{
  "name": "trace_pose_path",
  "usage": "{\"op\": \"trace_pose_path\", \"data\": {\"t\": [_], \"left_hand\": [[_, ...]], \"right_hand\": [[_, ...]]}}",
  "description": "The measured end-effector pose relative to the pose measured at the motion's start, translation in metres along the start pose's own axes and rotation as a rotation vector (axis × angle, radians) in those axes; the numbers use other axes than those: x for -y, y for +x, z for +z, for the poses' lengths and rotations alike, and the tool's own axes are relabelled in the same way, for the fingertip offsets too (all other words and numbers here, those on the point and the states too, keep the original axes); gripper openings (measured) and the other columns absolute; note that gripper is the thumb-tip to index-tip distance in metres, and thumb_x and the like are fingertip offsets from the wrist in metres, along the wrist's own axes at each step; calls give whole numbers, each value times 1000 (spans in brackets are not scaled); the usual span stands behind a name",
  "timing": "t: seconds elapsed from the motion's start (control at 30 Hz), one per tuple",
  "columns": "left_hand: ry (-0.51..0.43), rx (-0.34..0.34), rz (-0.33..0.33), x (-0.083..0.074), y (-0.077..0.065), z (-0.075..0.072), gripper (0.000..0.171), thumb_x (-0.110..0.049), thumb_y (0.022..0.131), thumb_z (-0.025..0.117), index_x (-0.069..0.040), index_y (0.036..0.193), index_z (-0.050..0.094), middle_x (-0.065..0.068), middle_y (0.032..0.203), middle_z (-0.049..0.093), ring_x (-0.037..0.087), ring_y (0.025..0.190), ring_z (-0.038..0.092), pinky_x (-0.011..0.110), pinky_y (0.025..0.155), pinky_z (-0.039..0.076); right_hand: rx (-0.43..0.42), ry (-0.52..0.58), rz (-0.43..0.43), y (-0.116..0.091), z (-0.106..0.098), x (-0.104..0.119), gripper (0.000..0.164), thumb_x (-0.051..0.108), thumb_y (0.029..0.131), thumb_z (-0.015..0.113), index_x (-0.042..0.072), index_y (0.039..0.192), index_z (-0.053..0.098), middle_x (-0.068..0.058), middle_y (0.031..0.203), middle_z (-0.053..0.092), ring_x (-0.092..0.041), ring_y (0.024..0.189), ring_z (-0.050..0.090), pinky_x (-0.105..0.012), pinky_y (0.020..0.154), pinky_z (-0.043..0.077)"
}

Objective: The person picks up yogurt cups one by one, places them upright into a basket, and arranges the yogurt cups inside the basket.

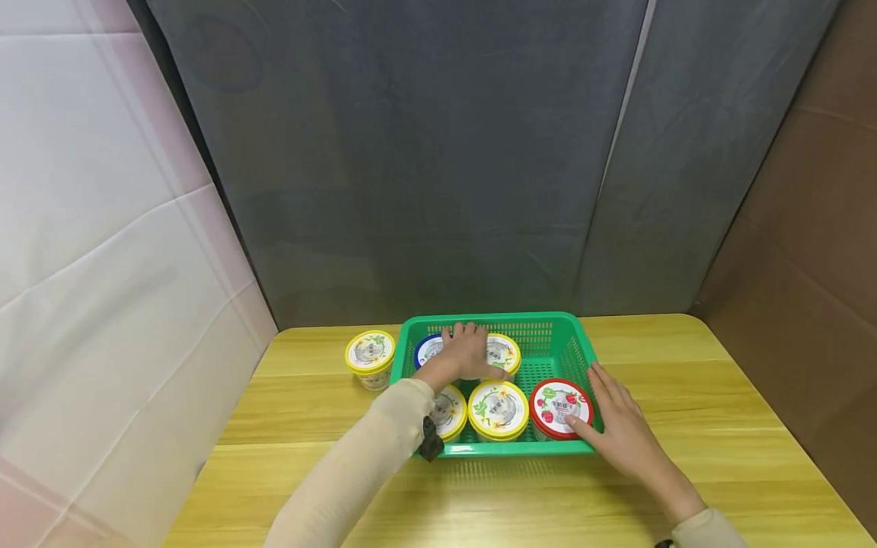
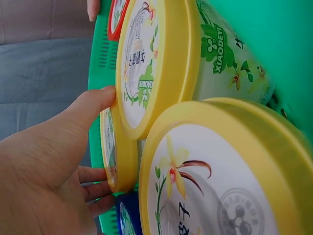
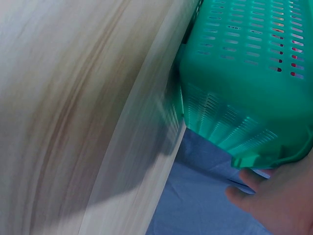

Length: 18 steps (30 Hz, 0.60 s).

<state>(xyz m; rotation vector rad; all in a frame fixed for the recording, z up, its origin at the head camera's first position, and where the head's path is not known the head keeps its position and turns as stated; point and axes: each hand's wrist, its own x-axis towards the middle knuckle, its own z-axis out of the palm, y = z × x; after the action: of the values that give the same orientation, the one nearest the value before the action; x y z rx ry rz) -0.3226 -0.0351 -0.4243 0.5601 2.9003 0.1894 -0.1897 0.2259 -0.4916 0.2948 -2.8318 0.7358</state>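
Note:
A green plastic basket (image 1: 507, 449) holds several lidded tubs. My left hand (image 1: 467, 356) reaches over the back row and grips a yellow-lidded tub (image 1: 503, 352), thumb at its near side and fingers at its far side in the left wrist view. Left of that tub is a blue-lidded tub (image 1: 428, 348), partly covered by the hand. In front stand a yellow-lidded tub (image 1: 499, 411), another yellow-lidded tub (image 1: 448, 415) under my left wrist, and a red-lidded tub (image 1: 562, 409). My right hand (image 1: 626, 434) rests at the basket's right rim, fingers extended, its thumb over the red lid.
One more yellow-lidded tub (image 1: 371, 358) stands on the wooden table (image 1: 685, 403), just left of the basket. A dark grey curtain (image 1: 411, 167) hangs behind the table, with a white cloth (image 1: 116, 251) at left and a brown panel (image 1: 808, 251) at right.

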Motion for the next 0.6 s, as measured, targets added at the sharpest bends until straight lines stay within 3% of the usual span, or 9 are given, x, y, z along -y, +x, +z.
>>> {"op": "trace_pose_path", "data": {"t": [0.6], "left_hand": [[-37, 26, -10, -1, 0, 0, 108, -71, 76, 69, -10, 156, 29, 15, 161, 31, 38, 150, 24, 64, 121, 15]], "right_hand": [[-5, -4, -9, 1, 0, -1, 91, 53, 92, 63, 3, 157, 23, -16, 164, 21, -46, 145, 27, -74, 107, 27]]}}
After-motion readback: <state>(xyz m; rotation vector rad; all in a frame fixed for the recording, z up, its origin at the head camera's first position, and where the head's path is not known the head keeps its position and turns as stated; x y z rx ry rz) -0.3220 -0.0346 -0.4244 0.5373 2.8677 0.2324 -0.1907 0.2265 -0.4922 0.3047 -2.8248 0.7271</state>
